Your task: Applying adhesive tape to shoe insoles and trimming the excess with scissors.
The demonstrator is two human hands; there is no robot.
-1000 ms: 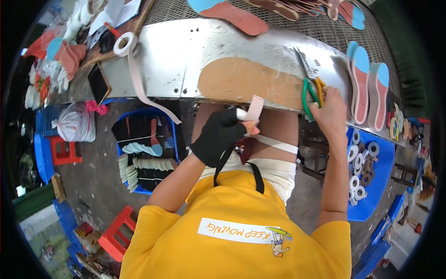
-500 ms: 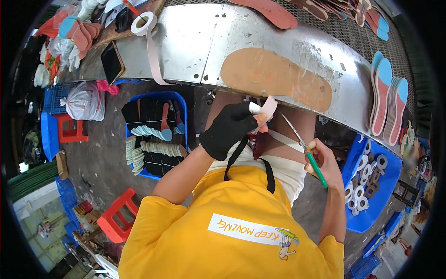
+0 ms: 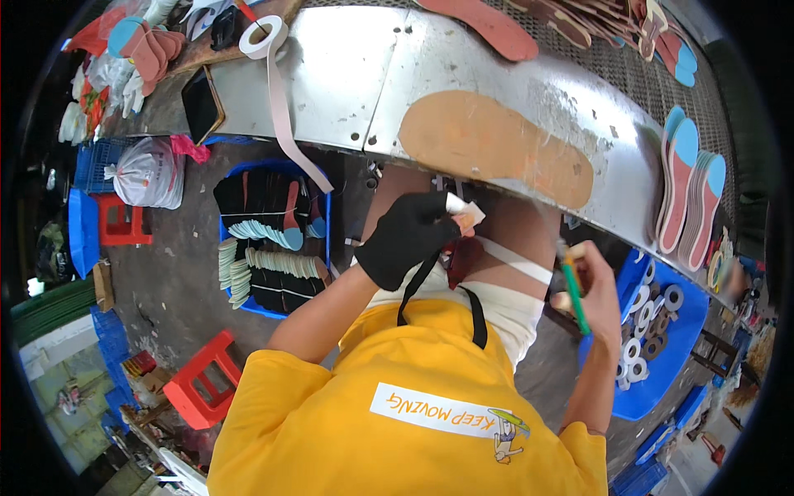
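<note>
My left hand (image 3: 405, 240), in a black glove, grips a small pink and white piece (image 3: 465, 217) over my lap, just below the edge of the metal table (image 3: 347, 74). A white strip (image 3: 514, 260) runs from that piece to the right across my lap. My right hand (image 3: 594, 298) is lower right, blurred, and holds green-handled scissors (image 3: 573, 293) pointing down. A large tan insole-shaped sheet (image 3: 496, 145) lies flat on the table right above my left hand.
A tape roll (image 3: 265, 37) on the table trails a strip over the edge. A blue crate of insoles (image 3: 273, 240) stands left, a blue bin of tape rolls (image 3: 653, 331) right. Blue-and-pink insoles (image 3: 691, 186), a phone (image 3: 201, 103), a red stool (image 3: 203, 380).
My right hand has come down from the table edge with the scissors to beside my lap. My left hand has kept hold of the small piece.
</note>
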